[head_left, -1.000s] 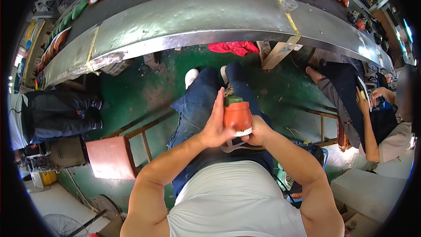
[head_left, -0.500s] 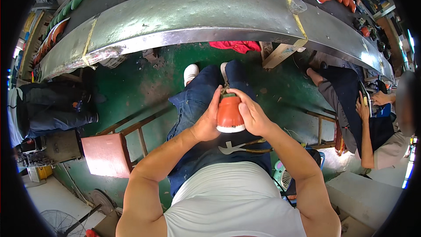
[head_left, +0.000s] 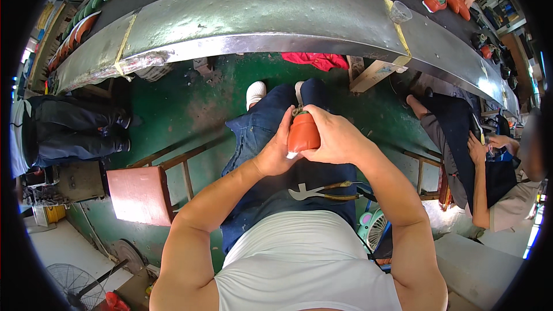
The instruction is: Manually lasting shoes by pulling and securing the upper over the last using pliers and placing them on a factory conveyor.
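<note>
Above my lap I hold an orange-red shoe upper [head_left: 303,133] between both hands. Dark green lining shows at its top, and a bit of white edge at the bottom. My left hand [head_left: 277,151] is closed along its left side, with the palm under the lower edge. From the right, my right hand [head_left: 337,137] wraps round it, fingers bent across the lower part and covering much of the white edge. Lasting pincers [head_left: 322,190] with a metal head and worn yellowish handles lie across my lap, touched by neither hand.
A metal bench edge [head_left: 247,20] curves ahead, with a dark belt behind it. A clear plastic cup [head_left: 400,12] stands on it. Orange shoe uppers [head_left: 455,1] lie far right. Co-workers sit on both sides. A reddish-brown box-shaped seat [head_left: 138,193] and a small green fan [head_left: 373,224] flank me.
My right hand has shifted lower and further round the shoe upper, covering more of its white edge. The upper is slightly higher and tilted. At far right, a co-worker's hand reaches the orange uppers.
</note>
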`<state>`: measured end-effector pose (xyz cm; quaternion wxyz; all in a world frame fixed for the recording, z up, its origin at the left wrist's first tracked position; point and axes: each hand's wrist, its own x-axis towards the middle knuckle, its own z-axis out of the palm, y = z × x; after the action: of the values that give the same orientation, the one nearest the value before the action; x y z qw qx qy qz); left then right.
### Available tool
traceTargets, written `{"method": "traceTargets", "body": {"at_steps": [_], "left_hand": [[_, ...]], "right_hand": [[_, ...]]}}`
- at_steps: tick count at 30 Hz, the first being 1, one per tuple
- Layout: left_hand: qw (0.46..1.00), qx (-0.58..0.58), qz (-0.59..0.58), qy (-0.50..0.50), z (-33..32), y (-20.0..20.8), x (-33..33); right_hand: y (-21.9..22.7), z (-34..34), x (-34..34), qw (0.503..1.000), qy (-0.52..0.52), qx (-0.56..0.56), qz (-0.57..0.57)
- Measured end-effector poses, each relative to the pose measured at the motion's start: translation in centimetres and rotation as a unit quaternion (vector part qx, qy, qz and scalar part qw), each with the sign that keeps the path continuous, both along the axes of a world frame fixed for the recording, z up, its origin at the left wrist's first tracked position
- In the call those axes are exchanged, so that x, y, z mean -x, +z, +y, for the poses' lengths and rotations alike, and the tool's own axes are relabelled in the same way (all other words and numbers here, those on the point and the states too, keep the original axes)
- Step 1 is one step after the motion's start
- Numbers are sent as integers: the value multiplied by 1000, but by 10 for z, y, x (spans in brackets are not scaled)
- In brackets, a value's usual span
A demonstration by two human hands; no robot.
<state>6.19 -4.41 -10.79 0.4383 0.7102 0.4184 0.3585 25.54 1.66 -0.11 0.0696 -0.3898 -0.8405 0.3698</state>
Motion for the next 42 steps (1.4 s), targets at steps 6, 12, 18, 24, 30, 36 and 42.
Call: {"method": "traceTargets", "body": {"at_steps": [6,12,18,24,30,36,42], "left_hand": [[981,-96,160,56,6,-11,-1],[994,93,-13,61,-1,-19,7],[987,123,-34,95,19,34,1],[929,334,-116,-108,42,48,4],[920,373,70,-98,26,-16,-8],[937,216,274,23,12,8,-22],[920,383,76,8,6,-2,5]], "right_hand": [[-4,-6,13,997,-51,-35,-36],[-45,-77,-44,987,-98,-119,44],[-61,-155,-102,994,7,-31,-101],[-57,-150,-143,973,-98,203,57],[-57,-123,-107,882,-291,300,218],[-101,-78,-75,797,-318,423,292],[-98,-82,-80,844,-309,389,202]]}}
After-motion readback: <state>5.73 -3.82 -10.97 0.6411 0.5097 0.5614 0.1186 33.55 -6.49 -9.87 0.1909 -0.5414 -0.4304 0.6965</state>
